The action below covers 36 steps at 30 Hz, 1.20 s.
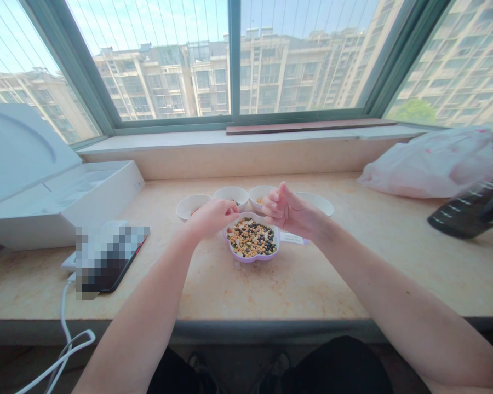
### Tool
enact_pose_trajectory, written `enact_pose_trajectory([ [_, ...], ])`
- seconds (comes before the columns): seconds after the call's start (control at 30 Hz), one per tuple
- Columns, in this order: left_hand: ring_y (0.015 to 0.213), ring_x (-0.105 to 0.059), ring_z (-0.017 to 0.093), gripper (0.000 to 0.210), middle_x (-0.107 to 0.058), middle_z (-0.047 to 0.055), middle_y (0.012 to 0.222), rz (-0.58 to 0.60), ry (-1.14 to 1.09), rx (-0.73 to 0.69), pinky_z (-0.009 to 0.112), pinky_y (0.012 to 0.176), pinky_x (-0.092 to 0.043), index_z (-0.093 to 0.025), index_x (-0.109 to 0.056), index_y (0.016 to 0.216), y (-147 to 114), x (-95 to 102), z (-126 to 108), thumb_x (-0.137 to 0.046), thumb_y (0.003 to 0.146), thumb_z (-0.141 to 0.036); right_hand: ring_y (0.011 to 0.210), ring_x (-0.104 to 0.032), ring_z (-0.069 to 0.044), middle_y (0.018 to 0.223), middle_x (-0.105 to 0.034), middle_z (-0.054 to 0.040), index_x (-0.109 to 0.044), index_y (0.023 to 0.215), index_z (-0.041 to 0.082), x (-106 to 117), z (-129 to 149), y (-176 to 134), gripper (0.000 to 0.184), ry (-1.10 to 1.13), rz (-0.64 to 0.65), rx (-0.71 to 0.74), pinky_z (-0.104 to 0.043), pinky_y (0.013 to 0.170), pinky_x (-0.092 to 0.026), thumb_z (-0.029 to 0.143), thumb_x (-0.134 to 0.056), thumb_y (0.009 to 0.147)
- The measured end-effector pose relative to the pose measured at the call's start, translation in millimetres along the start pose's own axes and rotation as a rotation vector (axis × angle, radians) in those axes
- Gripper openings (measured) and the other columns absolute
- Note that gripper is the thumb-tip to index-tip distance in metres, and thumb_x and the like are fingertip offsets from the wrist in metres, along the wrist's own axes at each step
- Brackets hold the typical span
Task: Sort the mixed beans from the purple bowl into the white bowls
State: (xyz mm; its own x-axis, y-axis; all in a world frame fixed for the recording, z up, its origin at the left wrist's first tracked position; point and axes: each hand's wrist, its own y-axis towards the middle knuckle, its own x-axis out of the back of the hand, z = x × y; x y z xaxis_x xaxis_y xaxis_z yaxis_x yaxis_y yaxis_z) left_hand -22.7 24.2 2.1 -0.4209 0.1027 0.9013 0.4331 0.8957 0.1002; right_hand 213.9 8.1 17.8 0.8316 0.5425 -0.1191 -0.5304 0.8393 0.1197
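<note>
A purple-rimmed, lobed bowl (253, 259) holds a mix of yellow beans, black beans, green ones and pale flat pieces. My left hand (214, 216) is at the bowl's upper left edge, its fingers curled together and pointing right; whatever they hold is hidden. Over the upper right rim, my right hand (291, 210) is raised with bent fingers and the thumb up against them. Something tiny may be between its fingertips, too small to name. Behind the hands stand a left white bowl (188, 206), a second white bowl (231, 192) with dark bits, a third white bowl (258, 192) with yellowish beans, and a white dish (318, 202).
A printed white slip (294, 239) lies right of the purple bowl. To the left are an open white box (102, 200), a phone (125, 268), partly blurred, and a white cable (66, 328). A plastic bag (431, 164) and a dark bottle (468, 208) occupy the right side.
</note>
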Motion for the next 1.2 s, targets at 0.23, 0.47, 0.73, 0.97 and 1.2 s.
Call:
enact_pose_trajectory([
  [0.23, 0.075, -0.065, 0.017, 0.027, -0.075, 0.003, 0.089, 0.002, -0.001, -0.006, 0.027, 0.062, -0.042, -0.023, -0.072, 0.095, 0, -0.8, 0, -0.051, 0.091, -0.038, 0.057, -0.031, -0.01, 0.065, -0.038, 0.0055, -0.046, 0.069, 0.021, 1, -3, 0, 0.049, 0.046, 0.067, 0.064, -0.025, 0.054, -0.031, 0.06, -0.076, 0.076],
  [0.47, 0.075, -0.065, 0.017, 0.028, -0.075, 0.003, 0.088, -0.003, -0.006, -0.008, 0.027, 0.063, -0.043, -0.023, -0.072, 0.095, 0, -1.2, 1, -0.05, 0.092, -0.039, 0.06, -0.043, -0.01, 0.07, -0.055, 0.0027, -0.061, 0.072, 0.019, -7, -2, 0, 0.036, -0.151, -0.028, 0.081, -0.025, 0.056, -0.035, 0.045, -0.085, 0.066],
  [0.73, 0.075, -0.065, 0.017, 0.028, -0.074, 0.005, 0.088, -0.006, 0.009, -0.016, 0.027, 0.065, -0.045, -0.022, -0.073, 0.095, -1, -1.1, 1, -0.051, 0.092, -0.04, 0.06, -0.044, -0.012, 0.067, -0.058, 0.001, -0.071, 0.076, 0.019, -8, -17, 2, 0.03, -0.694, -0.166, 0.319, -0.029, 0.058, -0.036, 0.048, -0.077, 0.076],
  [0.97, 0.076, -0.065, 0.017, 0.028, -0.075, 0.003, 0.088, 0.004, -0.004, -0.003, 0.027, 0.066, -0.045, -0.023, -0.072, 0.094, -2, 0.4, -1, -0.05, 0.092, -0.04, 0.064, -0.05, -0.014, 0.08, -0.067, -0.0025, -0.077, 0.085, 0.021, -1, -16, 4, 0.022, -0.908, -0.243, 0.41, -0.03, 0.063, -0.039, 0.042, -0.069, 0.087],
  [1.2, 0.075, -0.065, 0.017, 0.029, -0.075, 0.004, 0.09, 0.025, -0.032, 0.015, 0.026, 0.063, -0.044, -0.022, -0.072, 0.097, -3, 0.9, -3, -0.052, 0.092, -0.042, 0.069, -0.06, -0.018, 0.081, -0.072, -0.0063, -0.076, 0.083, 0.018, 21, -19, 12, 0.032, -1.031, -0.438, 0.324, -0.033, 0.07, -0.043, 0.043, -0.06, 0.093],
])
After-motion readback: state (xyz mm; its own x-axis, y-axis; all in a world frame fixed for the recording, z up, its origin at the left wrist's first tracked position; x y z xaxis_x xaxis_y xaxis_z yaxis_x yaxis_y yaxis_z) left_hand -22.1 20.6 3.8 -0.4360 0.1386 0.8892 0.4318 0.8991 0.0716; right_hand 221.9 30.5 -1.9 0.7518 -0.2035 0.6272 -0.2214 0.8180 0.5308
